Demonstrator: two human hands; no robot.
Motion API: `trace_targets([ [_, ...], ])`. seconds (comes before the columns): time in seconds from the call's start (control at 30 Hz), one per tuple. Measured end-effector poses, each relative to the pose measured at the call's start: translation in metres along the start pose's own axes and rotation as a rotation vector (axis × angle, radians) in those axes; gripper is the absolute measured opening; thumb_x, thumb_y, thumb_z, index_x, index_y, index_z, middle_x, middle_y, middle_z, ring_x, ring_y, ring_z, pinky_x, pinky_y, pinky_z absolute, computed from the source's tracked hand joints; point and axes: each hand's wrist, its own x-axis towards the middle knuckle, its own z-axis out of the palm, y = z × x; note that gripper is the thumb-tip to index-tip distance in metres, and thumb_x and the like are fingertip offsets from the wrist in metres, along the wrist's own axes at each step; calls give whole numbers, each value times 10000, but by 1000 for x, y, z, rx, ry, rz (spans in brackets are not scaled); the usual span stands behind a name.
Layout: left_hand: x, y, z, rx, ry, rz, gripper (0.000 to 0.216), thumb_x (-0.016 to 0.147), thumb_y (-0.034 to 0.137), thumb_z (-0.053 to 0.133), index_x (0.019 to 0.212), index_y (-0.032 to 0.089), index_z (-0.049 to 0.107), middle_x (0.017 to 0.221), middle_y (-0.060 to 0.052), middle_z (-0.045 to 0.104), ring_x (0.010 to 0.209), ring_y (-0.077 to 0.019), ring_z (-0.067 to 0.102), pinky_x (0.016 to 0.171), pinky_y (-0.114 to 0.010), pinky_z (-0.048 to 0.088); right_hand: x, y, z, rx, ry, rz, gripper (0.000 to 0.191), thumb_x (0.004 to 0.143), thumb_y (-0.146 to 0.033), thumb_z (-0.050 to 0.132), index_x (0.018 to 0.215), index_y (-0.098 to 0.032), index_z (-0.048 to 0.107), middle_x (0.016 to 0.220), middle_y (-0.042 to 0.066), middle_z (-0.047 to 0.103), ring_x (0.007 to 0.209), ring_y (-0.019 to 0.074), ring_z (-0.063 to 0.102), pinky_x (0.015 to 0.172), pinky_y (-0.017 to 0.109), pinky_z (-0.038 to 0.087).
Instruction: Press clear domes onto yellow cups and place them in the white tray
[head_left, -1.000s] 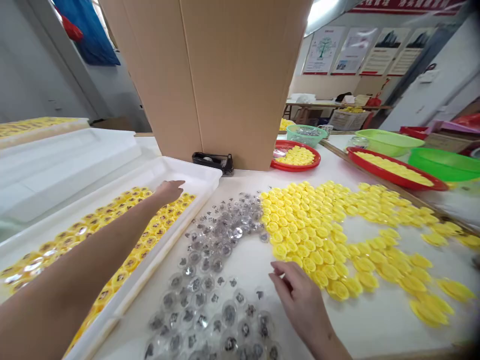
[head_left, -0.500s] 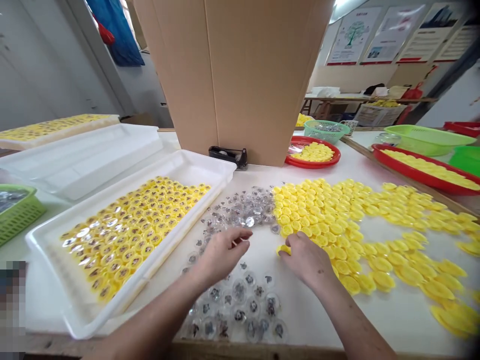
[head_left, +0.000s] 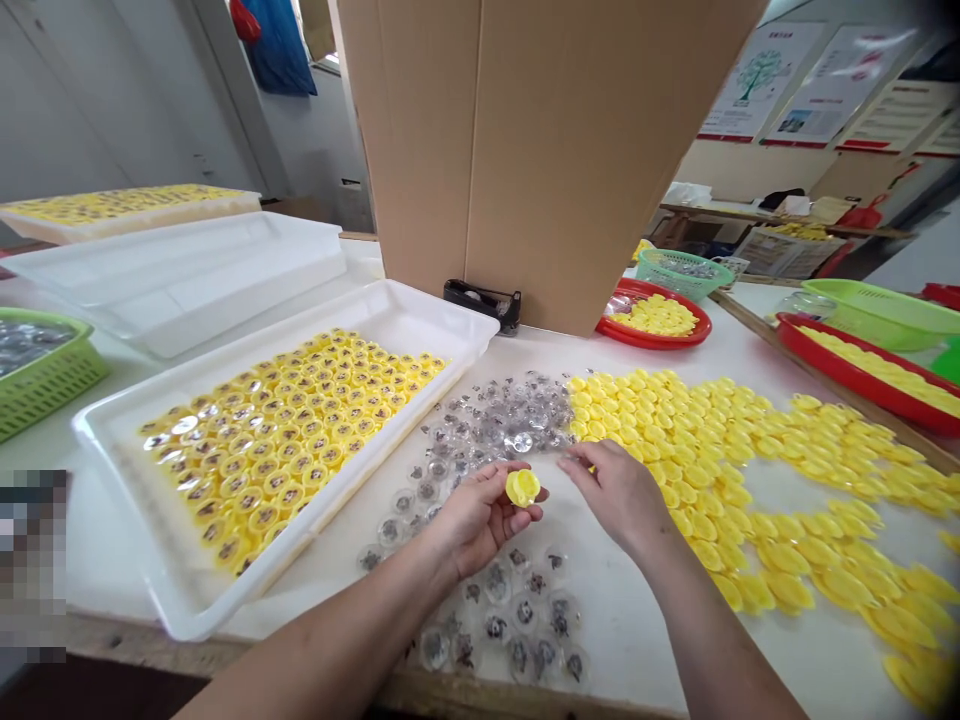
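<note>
Palm turned up, my left hand (head_left: 476, 525) holds a round yellow plastic disc (head_left: 523, 488) between thumb and fingers. Just to its right is my right hand (head_left: 619, 495), fingers stretched out and slightly apart, with nothing visible in them. Beside that hand spreads a wide layer of yellow discs (head_left: 694, 455). Clear domed pieces with small dark printed figures (head_left: 525, 610) lie in front of my left hand. Behind it are more clear pieces (head_left: 502, 415), heaped close together. My left forearm covers some of them.
A white tray (head_left: 169, 600) at left contains rows of yellow discs with printed faces. Another white tray (head_left: 172, 290) sits behind it. A tape dispenser (head_left: 482, 305) stands before a tall cardboard box (head_left: 555, 150). A red tray (head_left: 656, 340) and a green basket (head_left: 56, 385) flank the work.
The yellow disc by my right fingers is now in my left hand, which has turned palm up. My right hand has let go. The camera view has shifted.
</note>
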Motion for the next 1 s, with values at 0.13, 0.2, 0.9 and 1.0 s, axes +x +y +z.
trace_targets([
  [0.13,-1,7,1,-2,-8,18,121,915,232,449,1004,157,479,818,-148,676,553,-124,643,459,-135,480,16,12,16,-179,-54,-25,73,775,-149,593,799,-170,659,832,120,641,897,287,548,724,366,384],
  [0.2,-2,9,2,-18,-5,21,123,919,246,444,984,152,489,812,-137,671,545,-119,639,455,-135,480,18,11,22,-206,-88,-47,83,773,-125,580,755,-168,649,804,119,640,881,283,545,720,366,367],
  [0.9,-2,0,-3,85,-34,-51,220,890,280,533,1046,128,564,771,-126,693,550,-106,638,449,-119,462,-41,14,-1,1085,-223,164,274,766,-320,634,1006,-205,567,806,4,631,667,146,641,609,285,497],
  [1.0,-1,-6,-3,109,-91,-68,203,884,247,540,1010,106,614,767,-87,672,537,-96,636,443,-118,465,-41,11,-3,1117,-272,86,168,779,-286,634,929,-215,612,811,-4,624,670,126,620,632,277,502],
])
